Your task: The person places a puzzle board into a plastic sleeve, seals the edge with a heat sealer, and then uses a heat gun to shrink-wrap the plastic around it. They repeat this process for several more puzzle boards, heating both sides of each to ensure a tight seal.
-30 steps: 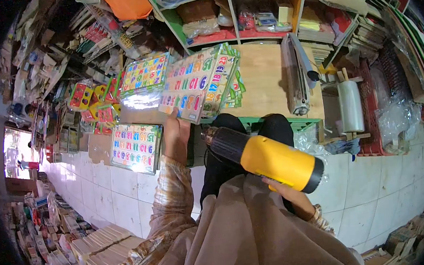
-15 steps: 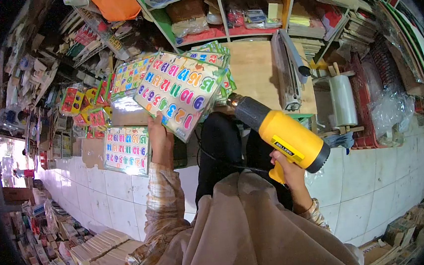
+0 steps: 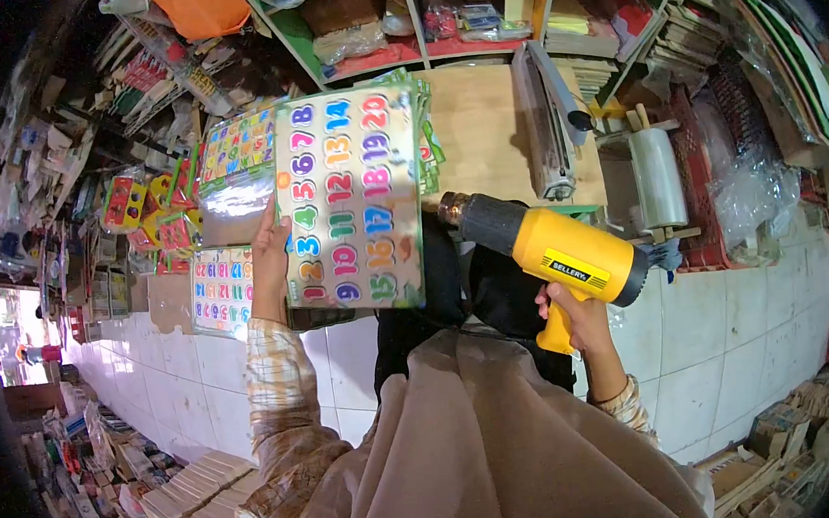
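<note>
I could see little of the left hand (image 3: 269, 263): its fingers lay behind the number puzzle board (image 3: 351, 198). The board hid most of the stack beneath it. The heat gun (image 3: 548, 246) covered the right hand's (image 3: 575, 315) fingers.

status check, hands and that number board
Left hand holds number board upright. Right hand grips yellow heat gun, nozzle beside board's edge. Nothing between them.

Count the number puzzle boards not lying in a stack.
2: one number puzzle board held upright in the left hand, one board lying on the floor tiles, lower left. Stacks on the table may hide more.
</note>
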{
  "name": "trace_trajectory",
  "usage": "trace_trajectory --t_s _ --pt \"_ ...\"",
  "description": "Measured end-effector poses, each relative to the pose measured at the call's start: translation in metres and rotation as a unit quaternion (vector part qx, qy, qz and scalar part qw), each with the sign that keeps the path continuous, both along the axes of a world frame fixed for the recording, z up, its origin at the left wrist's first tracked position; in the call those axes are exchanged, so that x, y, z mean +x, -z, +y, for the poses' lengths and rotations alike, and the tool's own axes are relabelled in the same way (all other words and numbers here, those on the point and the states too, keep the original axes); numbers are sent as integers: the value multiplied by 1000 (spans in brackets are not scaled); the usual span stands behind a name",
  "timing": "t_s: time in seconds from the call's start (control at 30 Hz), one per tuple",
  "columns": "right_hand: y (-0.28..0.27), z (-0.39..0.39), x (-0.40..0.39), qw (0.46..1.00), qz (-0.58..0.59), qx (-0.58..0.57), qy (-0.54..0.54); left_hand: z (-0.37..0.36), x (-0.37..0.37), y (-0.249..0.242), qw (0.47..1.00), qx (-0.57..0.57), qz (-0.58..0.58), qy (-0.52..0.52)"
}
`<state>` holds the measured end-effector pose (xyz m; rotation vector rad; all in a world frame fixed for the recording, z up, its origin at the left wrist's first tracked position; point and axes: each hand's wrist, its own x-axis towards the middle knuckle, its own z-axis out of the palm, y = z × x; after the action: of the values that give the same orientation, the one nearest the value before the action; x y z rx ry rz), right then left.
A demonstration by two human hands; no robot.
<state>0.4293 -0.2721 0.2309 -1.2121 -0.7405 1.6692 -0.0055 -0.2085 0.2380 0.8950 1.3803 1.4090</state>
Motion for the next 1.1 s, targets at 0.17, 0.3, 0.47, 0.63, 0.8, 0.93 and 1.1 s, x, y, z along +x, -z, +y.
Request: trace_trajectory --t_s 0.17,0.3,0.47,0.63,0.8,0.93,1.1 --pt "-4 3 3 999 16 7 28 4 -23 -3 992 -32 65 101" --pt "-5 4 12 999 24 -1 48 6 -35 -15 984 -60 71 153" --pt "-11 5 23 999 24 -15 46 9 -62 -22 972 -82 74 209" --pt "-10 8 32 1000 27 -2 14 9 -69 -29 966 -69 107 226" --pt "-19 15 31 1000 23 6 -7 6 -65 -40 945 -126 88 288" --pt "-28 29 25 999 11 21 -23 6 -51 -45 906 -156 137 370" --pt "-32 44 16 999 11 32 -26 9 -26 -66 873 -178 146 431"
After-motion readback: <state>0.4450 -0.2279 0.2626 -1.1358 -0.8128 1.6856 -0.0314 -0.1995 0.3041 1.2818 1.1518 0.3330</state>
